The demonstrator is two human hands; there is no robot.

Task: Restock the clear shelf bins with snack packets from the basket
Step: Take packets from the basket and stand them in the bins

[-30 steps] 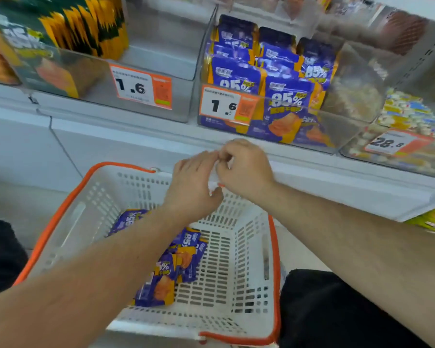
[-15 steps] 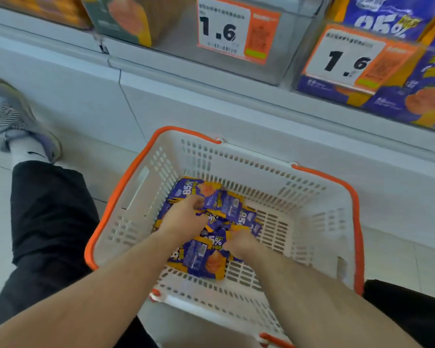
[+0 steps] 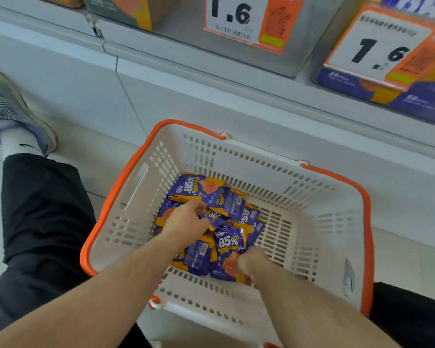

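Both hands are down in the basket, where a heap of purple packets lies toward its left side, so plenty is left to shelve; the right hand pinches one packet near the front wall; the left hand curls into the heap; beyond, the right bin already holds purple packets.

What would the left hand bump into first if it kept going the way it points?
Probably the purple snack packet lying just past the left hand, at the far end of the pile. Beyond it stands the basket wall. Depth is hard to judge.
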